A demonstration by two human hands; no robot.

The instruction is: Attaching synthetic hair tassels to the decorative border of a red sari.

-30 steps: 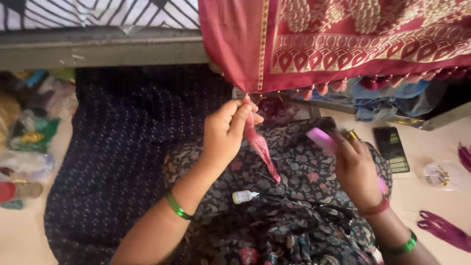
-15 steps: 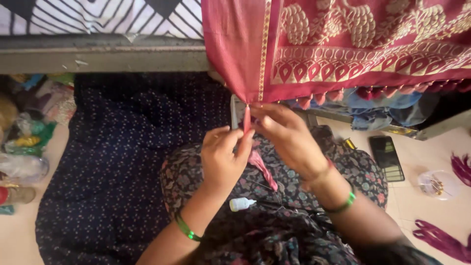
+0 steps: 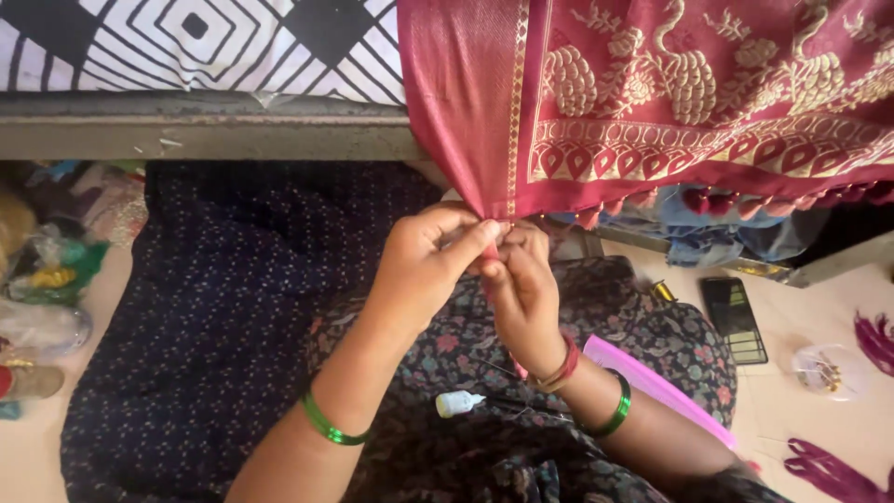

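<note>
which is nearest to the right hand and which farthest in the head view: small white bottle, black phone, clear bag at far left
Measured from the right hand in the head view:
1. small white bottle, just below it on the lap.
2. black phone, off to the right on the floor.
3. clear bag, far left edge, clearly the farthest.

A dark rectangular phone (image 3: 734, 319) (screen up) lies on the floor at right, near crumpled plastic bags (image 3: 51, 279) at left

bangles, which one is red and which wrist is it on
The red bangle sits on the right wrist, nearest the right hand. The other two are green: one further up that forearm, one on the left forearm.
</note>
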